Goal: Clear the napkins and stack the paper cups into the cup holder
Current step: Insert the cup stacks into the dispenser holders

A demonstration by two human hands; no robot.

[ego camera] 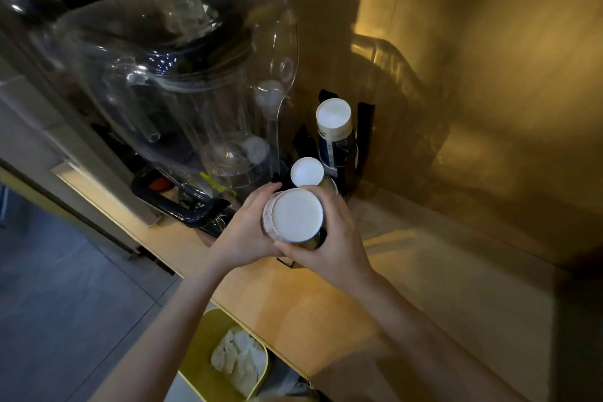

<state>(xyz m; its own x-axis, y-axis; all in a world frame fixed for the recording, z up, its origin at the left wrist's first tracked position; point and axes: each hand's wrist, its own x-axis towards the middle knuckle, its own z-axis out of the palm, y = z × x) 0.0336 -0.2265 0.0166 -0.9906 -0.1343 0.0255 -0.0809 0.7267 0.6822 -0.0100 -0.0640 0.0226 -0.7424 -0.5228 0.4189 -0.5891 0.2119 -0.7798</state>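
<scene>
The worktop (326, 313) around the fingers carries no loose napkins or stray cups in view, so clearing appears largely done. Below the fingers, off the worktop edge, a yellow bin (199, 346) holds crumpled white napkins (238, 359). Beyond the fingers stands the black cup holder (363, 140), with two inverted cup stacks (332, 127) already seated. The left hand (248, 232) and right hand (332, 238) both wrap their fingers around a further stack of paper cups (295, 215), bottoms up. Seating it appears to be the remaining step.
</scene>
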